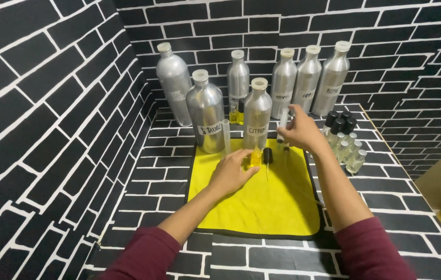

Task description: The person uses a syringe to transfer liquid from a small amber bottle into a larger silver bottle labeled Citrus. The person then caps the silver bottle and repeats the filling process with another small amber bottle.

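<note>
Two hands work over a yellow cloth (262, 199) spread on a desk (386, 207) covered in a black brick pattern. The left hand (231, 173) rests on the cloth with its fingers closed around a small bottle of yellow liquid (255, 158), which stands upright near the cloth's far edge. Just beside this bottle, to its right, lies a black spray cap (267, 155) with a thin tube trailing toward the viewer. The right hand (299, 130) is raised above the far right corner of the cloth, its fingers pinched around a slim clear tube (282, 124) held roughly upright; what the tube contains cannot be told.

Seven tall silver bottles (257, 119) with pale caps stand along the back wall, two of them forward and touching the far edge of the cloth. A narrow clear cylinder (226, 137) stands between these two. A small flask of yellow liquid (236, 115) sits behind them. To the right of the cloth, a cluster of small clear glass bottles (347, 148) stands together, some fitted with black caps. Both sleeves (371, 254) are dark red.
</note>
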